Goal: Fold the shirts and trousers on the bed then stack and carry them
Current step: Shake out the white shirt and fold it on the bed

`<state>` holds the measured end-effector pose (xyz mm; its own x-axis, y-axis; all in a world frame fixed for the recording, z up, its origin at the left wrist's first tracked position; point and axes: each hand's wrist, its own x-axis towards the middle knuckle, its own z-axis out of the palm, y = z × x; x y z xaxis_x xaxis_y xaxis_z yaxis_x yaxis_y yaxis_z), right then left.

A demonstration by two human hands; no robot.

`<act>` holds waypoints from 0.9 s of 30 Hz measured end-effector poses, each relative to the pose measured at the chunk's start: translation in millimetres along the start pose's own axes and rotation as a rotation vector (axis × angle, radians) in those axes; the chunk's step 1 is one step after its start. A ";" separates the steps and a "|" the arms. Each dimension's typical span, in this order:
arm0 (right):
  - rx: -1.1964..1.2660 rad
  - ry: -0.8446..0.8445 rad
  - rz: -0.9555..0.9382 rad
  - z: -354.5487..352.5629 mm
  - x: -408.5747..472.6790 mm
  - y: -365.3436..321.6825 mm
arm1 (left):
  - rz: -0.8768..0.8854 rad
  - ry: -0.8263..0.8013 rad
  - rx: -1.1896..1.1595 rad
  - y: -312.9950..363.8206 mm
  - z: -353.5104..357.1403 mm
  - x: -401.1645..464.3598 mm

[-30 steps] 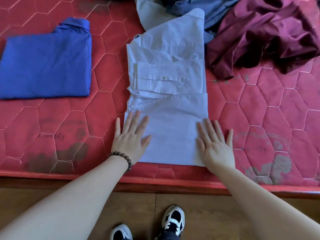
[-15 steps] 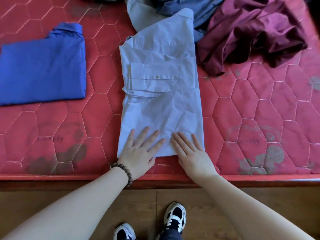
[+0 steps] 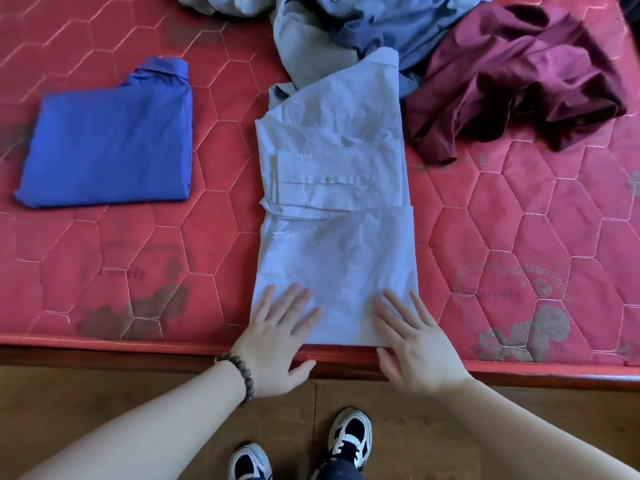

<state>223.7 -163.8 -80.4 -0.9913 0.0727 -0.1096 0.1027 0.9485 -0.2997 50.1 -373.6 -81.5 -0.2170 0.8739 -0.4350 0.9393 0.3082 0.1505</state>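
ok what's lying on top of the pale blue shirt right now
Both hands press flat on the near end of the pale blue folded shirt: left hand, right hand. Its own folded sleeve lies across the middle. The fabric beneath the palms is hidden.

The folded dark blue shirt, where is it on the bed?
In the head view, the folded dark blue shirt lies flat on the red mattress, left of the light blue shirt.

Both flat hands, left hand [image 3: 273, 344] and right hand [image 3: 415, 348], press the pale shirt [image 3: 334, 216].
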 end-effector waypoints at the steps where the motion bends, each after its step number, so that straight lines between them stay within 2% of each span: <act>1: 0.012 0.018 0.006 -0.6 8.4 -4.3 | 0.051 0.086 -0.029 2.0 -1.9 3.6; 3: 0.011 0.049 0.026 -0.3 40.3 -13.3 | 0.062 0.242 -0.027 3.1 -7.9 24.8; 4: 0.003 0.061 0.052 0.3 60.8 -16.2 | 0.009 0.268 -0.017 2.2 -12.5 39.9; 8: -0.056 -0.038 0.185 11.3 125.4 -3.0 | -0.273 0.239 -0.003 -19.0 -20.1 86.4; 10: -0.116 -0.100 0.217 20.5 130.4 14.3 | -0.269 0.240 0.012 -36.4 -8.3 88.6; 16: -0.158 -0.130 0.296 10.0 86.1 67.3 | -0.214 0.254 0.037 -67.3 5.4 60.5; 19: -0.160 -0.167 0.200 -7.3 67.3 82.4 | -0.143 0.221 0.056 -85.3 4.8 43.5; 24: -0.314 -0.230 -0.071 -32.3 30.5 99.2 | -0.025 0.036 0.180 -96.9 1.2 12.2; 27: -0.377 -0.222 -0.153 -32.6 22.4 94.0 | -0.074 0.007 0.106 -92.7 -0.5 8.0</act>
<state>208.5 -63.0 -80.1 -0.9470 -0.1056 -0.3032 -0.1213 0.9921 0.0332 -38.8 -395.0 -98.5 -0.2885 0.8528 -0.4354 0.9432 0.3312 0.0237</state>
